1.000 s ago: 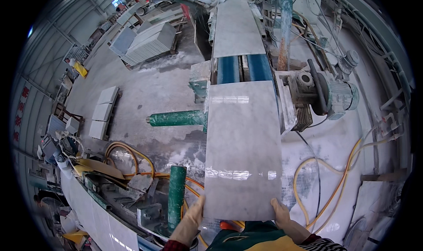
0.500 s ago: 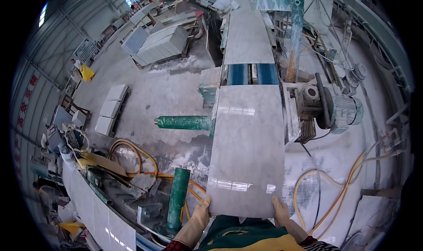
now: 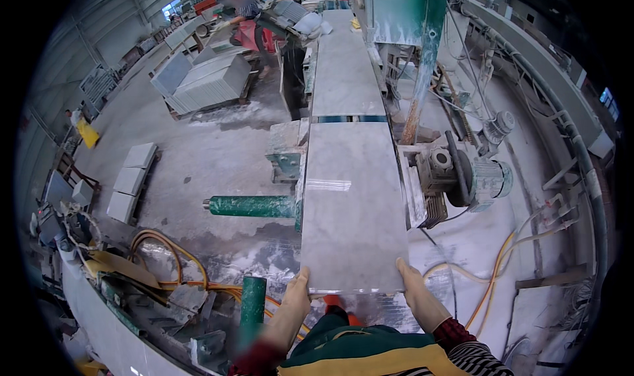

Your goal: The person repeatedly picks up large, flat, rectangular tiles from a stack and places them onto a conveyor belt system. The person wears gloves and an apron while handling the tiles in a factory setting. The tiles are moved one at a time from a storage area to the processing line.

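Observation:
A long polished grey stone slab point(image 3: 354, 204) stretches away from me, its glossy top catching the light. My left hand point(image 3: 296, 295) is closed on its near left corner, with the thumb against the edge. My right hand point(image 3: 416, 289) grips the near right corner in the same way. The slab's far part lies over the conveyor, and a narrow strip of blue belt point(image 3: 367, 119) shows just beyond its far edge. Past that strip lies a second grey slab point(image 3: 347, 72), in line with the first. The undersides of my fingers are hidden beneath the stone.
A motor point(image 3: 485, 178) juts out right of the conveyor; a green roller point(image 3: 251, 206) sticks out left. Beside me stand a green post point(image 3: 253, 303) and yellow hoses point(image 3: 191, 257). Stacked slabs point(image 3: 211, 85) and a person at work point(image 3: 241, 6) are farther off.
My hands have pushed the slab away from me along the conveyor. The stretch of blue belt between the two slabs has narrowed to a thin strip.

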Available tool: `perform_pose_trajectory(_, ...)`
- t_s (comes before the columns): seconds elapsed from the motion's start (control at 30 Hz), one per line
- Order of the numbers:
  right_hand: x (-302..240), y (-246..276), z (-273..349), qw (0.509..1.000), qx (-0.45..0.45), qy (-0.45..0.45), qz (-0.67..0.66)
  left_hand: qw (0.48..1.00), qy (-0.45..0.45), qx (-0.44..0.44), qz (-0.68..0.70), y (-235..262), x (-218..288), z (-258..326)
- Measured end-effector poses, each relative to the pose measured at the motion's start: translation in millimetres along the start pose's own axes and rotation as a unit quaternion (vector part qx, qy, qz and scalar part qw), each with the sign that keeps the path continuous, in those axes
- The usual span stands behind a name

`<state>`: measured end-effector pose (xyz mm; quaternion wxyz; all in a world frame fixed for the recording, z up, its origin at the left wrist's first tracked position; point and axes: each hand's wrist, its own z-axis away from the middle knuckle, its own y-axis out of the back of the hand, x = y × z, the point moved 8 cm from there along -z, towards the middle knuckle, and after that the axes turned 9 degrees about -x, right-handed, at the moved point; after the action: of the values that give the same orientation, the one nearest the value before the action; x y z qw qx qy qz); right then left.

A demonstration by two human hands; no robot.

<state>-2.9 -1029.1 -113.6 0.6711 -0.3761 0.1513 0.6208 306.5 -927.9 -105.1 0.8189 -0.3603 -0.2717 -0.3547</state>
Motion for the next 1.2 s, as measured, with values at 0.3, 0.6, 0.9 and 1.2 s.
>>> perform_pose_trajectory(0.3,-10,-15,-15,0.999,0.022,0.001,0.023,0.996,0.055,-0.034,0.059,8,0,-36)
perform_pose_trajectory(0.6,-30,-30,-18,0.997,0.075,0.003,0.033,0.996,0.025,-0.066,0.055,6,12,-52)
perform_pose_trajectory(0.9,-37,-35,-24,0.998,-0.007,-0.017,0.061,0.997,0.025,-0.057,0.053,4,14,-58)
perform_pose_trajectory(1.2,-41,-22,-40,0.997,0.052,-0.025,0.042,0.998,0.030,-0.032,0.040,0,16,-69)
